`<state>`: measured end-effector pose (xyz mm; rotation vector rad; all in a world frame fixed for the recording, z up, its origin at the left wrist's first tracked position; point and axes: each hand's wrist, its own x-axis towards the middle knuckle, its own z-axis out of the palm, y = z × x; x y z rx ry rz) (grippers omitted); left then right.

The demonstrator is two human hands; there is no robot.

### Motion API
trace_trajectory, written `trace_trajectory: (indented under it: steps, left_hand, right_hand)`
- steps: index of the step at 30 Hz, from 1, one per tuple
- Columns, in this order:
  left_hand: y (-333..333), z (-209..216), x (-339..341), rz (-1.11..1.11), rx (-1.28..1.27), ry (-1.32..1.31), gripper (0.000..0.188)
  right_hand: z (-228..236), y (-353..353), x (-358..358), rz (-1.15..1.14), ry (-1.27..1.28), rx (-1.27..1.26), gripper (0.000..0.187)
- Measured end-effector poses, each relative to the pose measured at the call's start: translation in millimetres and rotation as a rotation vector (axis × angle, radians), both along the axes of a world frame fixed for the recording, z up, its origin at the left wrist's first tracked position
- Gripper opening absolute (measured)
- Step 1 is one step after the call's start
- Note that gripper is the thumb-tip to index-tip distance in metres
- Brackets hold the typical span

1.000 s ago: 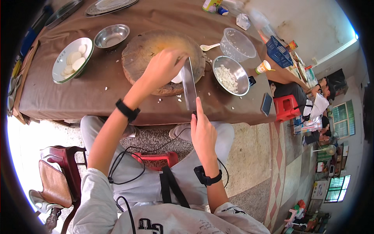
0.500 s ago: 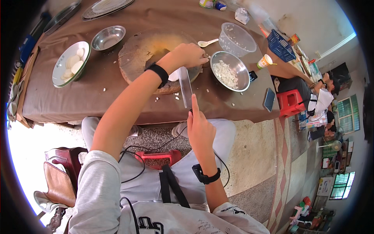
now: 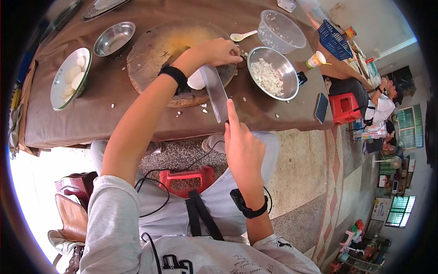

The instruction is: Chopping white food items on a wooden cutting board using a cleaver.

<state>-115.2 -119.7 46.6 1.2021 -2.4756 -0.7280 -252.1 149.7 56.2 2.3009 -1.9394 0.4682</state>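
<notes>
My right hand [image 3: 245, 148] is wrapped round the handle of a wide-bladed kitchen knife [image 3: 216, 96], index finger stretched along it. The blade slants over the near right edge of a round wooden chopping board [image 3: 148, 64]. Beside the blade, a smooth white rounded piece [image 3: 196, 81] lies on the board, partly hidden by my left forearm. My left hand [image 3: 220, 52] is over the board's right side, fingers bent and pressed together by the rim of a steel bowl [image 3: 288, 75]. Whatever its fingertips hold is hidden. Chopped white bits [image 3: 267, 75] fill part of that bowl.
A green-rimmed bowl [image 3: 59, 86] with several white rounded pieces stands left, near a small steel bowl [image 3: 115, 39]. Beyond the board are a white spoon [image 3: 243, 35] and a clear plastic tub [image 3: 280, 34]. A paper cup [image 3: 315, 59] and a phone [image 3: 320, 108] lie right.
The view has shifted a little. The knife blade has tilted, showing more of its broad face. My left hand stays near the steel bowl, its fingertips slightly changed in position.
</notes>
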Motion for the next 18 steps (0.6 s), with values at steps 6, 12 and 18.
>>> trace_trajectory:
  steps: [6, 12, 18]
  left_hand:
    - [2, 1, 7, -0.017, -0.004, 0.092, 0.047]
    - [15, 10, 4, 0.066, -0.033, 0.069, 0.051]
    - [29, 32, 25, 0.285, -0.3, 0.66, 0.042]
  right_hand:
    - [15, -1, 13, -0.038, 0.023, 0.181, 0.065]
    - [1, 0, 9, 0.012, -0.051, 0.039, 0.076]
    - [-57, 17, 6, 0.041, -0.239, -0.007, 0.072]
